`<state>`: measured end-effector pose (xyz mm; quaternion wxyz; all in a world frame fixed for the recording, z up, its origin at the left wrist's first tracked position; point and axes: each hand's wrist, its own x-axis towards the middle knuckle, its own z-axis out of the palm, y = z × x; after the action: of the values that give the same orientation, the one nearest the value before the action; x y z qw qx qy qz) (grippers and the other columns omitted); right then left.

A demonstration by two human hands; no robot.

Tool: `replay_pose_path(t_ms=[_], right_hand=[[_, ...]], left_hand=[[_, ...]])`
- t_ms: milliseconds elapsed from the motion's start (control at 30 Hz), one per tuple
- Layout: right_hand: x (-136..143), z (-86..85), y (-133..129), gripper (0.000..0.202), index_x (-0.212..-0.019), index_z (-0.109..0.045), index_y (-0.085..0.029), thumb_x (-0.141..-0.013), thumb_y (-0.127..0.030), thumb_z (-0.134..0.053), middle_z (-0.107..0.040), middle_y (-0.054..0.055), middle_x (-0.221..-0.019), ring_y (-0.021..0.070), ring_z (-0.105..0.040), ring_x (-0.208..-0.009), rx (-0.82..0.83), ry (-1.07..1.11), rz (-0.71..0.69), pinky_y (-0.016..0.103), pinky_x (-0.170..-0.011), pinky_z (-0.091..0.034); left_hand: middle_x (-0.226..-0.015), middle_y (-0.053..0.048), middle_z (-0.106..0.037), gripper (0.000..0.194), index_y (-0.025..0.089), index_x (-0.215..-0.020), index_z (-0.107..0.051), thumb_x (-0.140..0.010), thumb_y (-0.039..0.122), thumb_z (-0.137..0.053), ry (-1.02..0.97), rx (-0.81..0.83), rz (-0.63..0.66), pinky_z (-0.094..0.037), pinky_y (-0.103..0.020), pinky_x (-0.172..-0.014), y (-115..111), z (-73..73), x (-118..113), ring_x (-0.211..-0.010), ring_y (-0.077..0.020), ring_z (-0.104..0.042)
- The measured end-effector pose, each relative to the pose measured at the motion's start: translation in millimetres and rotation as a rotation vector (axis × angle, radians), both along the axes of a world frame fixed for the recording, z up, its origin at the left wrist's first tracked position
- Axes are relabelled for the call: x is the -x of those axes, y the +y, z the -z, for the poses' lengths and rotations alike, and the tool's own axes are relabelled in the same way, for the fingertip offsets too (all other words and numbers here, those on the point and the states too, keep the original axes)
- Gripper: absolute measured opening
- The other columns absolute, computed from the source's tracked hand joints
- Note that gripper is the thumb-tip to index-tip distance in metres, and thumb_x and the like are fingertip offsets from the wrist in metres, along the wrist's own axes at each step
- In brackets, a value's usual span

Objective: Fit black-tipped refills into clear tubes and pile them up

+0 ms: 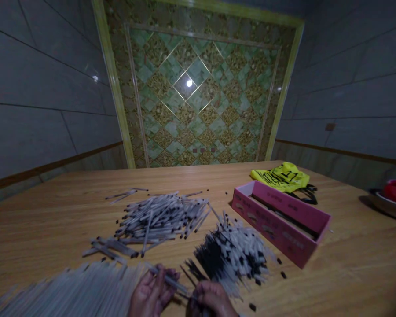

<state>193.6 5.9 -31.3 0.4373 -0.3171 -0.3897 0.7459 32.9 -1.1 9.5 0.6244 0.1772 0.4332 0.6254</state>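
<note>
Near the bottom centre, my left hand point(155, 290) has its fingers closed round a translucent tube point(173, 281) that slants down to the right. My right hand point(209, 299) is closed at the tube's lower right end, its fingertips pinching a thin dark piece that is partly hidden. Just beyond my right hand lies a pile of black sticks point(213, 255) and white-ended pieces point(244, 246). A heap of grey tubes with dark ends point(161, 215) sits farther off, left of centre. Many long clear tubes point(75, 290) lie side by side at the lower left.
A pink open box point(277, 229) stands on the wooden table point(359, 264) at the right. Behind it is a yellow bag point(280, 176) with black handles. A metal dish point(389, 204) with a red item is at the far right edge. Small black caps point(252, 307) lie near the right hand.
</note>
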Motion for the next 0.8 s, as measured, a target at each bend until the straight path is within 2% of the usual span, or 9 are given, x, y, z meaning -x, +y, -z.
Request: replay_pose_path(t_ms=[133,300,433,533,567,633,700,733,800], right_hand=[[6,1.6,4,0.048,-0.056,-0.051,-0.014,-0.06,-0.06,-0.064,-0.056,0.003,-0.041,0.0068,-0.041,-0.029,-0.032,-0.046,-0.039,0.018,-0.034,-0.023],[-2,-4.3,2,0.05,-0.058,-0.055,-0.012,-0.055,-0.06,-0.069,-0.052,-0.001,-0.044,0.0038,-0.038,-0.034,-0.125,-0.245,-0.09,0.017,-0.036,-0.021],[-15,-17.0,1,0.051,-0.058,-0.059,-0.011,-0.053,-0.06,-0.07,-0.049,-0.002,-0.049,0.0038,-0.039,-0.043,-0.209,-0.362,-0.399,0.017,-0.042,-0.023],[-24,-32.5,-1,0.052,-0.054,-0.055,-0.011,-0.052,-0.062,-0.067,-0.047,-0.003,-0.053,0.0046,-0.037,-0.048,-0.284,-0.405,-0.613,0.018,-0.045,-0.025],[-27,-37.9,-2,0.048,-0.053,-0.054,-0.012,-0.054,-0.058,-0.067,-0.047,-0.002,-0.054,0.0053,-0.038,-0.05,-0.313,-0.455,-0.606,0.018,-0.047,-0.027],[-33,-47.2,-2,0.034,-0.056,-0.056,-0.012,-0.059,-0.044,-0.065,-0.05,-0.001,-0.057,0.0077,-0.042,-0.054,-0.401,-0.64,-0.426,0.019,-0.051,-0.03],[-39,-53.4,0,0.019,-0.06,-0.059,-0.012,-0.065,-0.031,-0.058,-0.054,0.0,-0.059,0.0102,-0.047,-0.059,-0.517,-0.888,-0.181,0.02,-0.054,-0.031],[-42,-55.1,2,0.016,-0.061,-0.06,-0.013,-0.067,-0.026,-0.053,-0.055,0.0,-0.058,0.0109,-0.048,-0.06,-0.575,-1.02,-0.088,0.021,-0.054,-0.031],[-47,-56.1,6,0.017,-0.063,-0.062,-0.014,-0.069,-0.022,-0.048,-0.058,0.002,-0.058,0.0127,-0.051,-0.06,-0.668,-1.284,0.021,0.023,-0.053,-0.028]], left_hand=[[-0.073,-0.004,-0.07,0.035,0.016,-0.078,-0.058,-0.054,0.03,-0.08,-0.006,-0.013,-0.004,-0.053,-0.031,-0.069,-4,-10.1,-5,-0.073,-0.0194,-0.066],[-0.068,-0.003,-0.069,0.034,0.016,-0.079,-0.06,-0.055,0.03,-0.079,0.039,-0.021,-0.016,-0.052,-0.027,-0.063,-6,-12.1,-9,-0.068,-0.0178,-0.065],[-0.068,-0.002,-0.068,0.042,0.016,-0.092,-0.061,-0.057,0.031,-0.078,0.055,-0.025,-0.056,-0.051,-0.024,-0.061,-3,-8.4,-2,-0.065,-0.0152,-0.064],[-0.07,0.0,-0.067,0.05,0.018,-0.102,-0.06,-0.058,0.034,-0.076,0.096,-0.052,-0.125,-0.049,-0.02,-0.06,3,-10.8,20,-0.064,-0.0118,-0.061],[-0.072,0.001,-0.067,0.049,0.019,-0.104,-0.06,-0.06,0.036,-0.074,0.149,-0.071,-0.155,-0.047,-0.018,-0.058,5,-13.1,31,-0.065,-0.011,-0.06],[-0.067,0.003,-0.063,0.048,0.019,-0.104,-0.06,-0.064,0.045,-0.068,0.352,-0.076,-0.259,-0.043,-0.019,-0.048,8,-19.1,56,-0.054,-0.0104,-0.055],[-0.071,-0.001,-0.065,0.05,0.017,-0.105,-0.061,-0.068,0.051,-0.059,0.741,0.005,-0.307,-0.044,-0.024,-0.048,8,-25.4,81,-0.054,-0.0149,-0.056],[-0.077,-0.005,-0.068,0.049,0.015,-0.103,-0.062,-0.069,0.05,-0.058,0.976,0.072,-0.319,-0.046,-0.027,-0.053,7,-28.2,91,-0.061,-0.0191,-0.06],[-0.095,-0.012,-0.068,0.044,0.014,-0.101,-0.065,-0.074,0.047,-0.052,1.464,0.049,-0.284,-0.046,-0.032,-0.068,5,-32.0,105,-0.079,-0.0259,-0.062]])
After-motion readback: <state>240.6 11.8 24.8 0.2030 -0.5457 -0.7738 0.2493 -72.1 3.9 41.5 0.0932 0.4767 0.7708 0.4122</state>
